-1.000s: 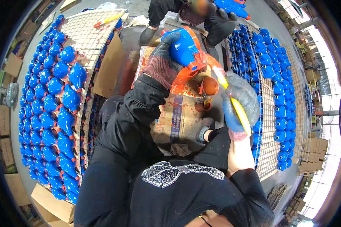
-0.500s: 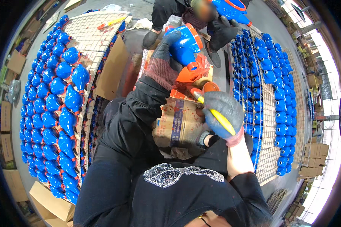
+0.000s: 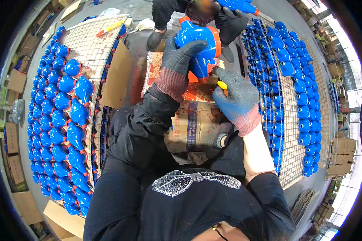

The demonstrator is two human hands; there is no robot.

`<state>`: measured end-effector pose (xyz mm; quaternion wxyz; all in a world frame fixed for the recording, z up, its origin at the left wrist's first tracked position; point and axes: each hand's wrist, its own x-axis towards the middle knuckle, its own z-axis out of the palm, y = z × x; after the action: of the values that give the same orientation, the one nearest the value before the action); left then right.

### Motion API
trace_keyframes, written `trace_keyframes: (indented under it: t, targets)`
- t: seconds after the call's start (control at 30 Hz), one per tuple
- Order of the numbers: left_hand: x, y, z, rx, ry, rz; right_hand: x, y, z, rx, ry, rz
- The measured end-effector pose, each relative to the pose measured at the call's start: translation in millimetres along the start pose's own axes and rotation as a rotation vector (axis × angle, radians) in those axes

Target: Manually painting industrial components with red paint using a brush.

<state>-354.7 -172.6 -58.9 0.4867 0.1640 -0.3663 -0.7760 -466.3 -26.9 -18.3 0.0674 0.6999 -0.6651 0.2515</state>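
My left hand (image 3: 177, 58), in a dark glove with a reddish cuff, grips a glossy blue casting (image 3: 203, 38) with orange-red rims, shaped like a pipe fitting or pump body. It is held up over a paint-spattered cardboard surface (image 3: 195, 94), one spout pointing down. My right hand (image 3: 238, 91), gloved alike, is closed around a paintbrush (image 3: 222, 85); only the yellow end of its handle shows, and its bristles are hidden. The right fingers are close to the casting's lower spout; I cannot tell whether they touch it.
Many similar blue castings stand in rows on a mesh rack (image 3: 62, 116) at left and another rack (image 3: 283, 132) at right. A second yellow-handled brush (image 3: 110, 28) lies on the left rack. Across from me a person holds another blue casting (image 3: 237, 5). An open carton (image 3: 116, 76) stands nearby.
My left hand has turned the casting, so its wide rim faces right and a spout points down. My right hand has rolled over and moved up slightly; the brush handle's end now faces me.
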Motion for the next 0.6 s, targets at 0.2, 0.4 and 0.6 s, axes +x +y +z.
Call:
trace_keyframes:
  t: [0.2, 0.4, 0.6]
  targets:
    - [3, -5, -4, 0.159, 0.054, 0.009, 8, -11, 1, -0.054, -0.05, 0.04]
    - [11, -18, -11, 0.167, 0.162, 0.016, 10, -11, 17, -0.261, -0.216, 0.034]
    - [15, -20, -14, 0.109, 0.151, 0.003, 7, -7, 21, -0.353, -0.345, 0.111]
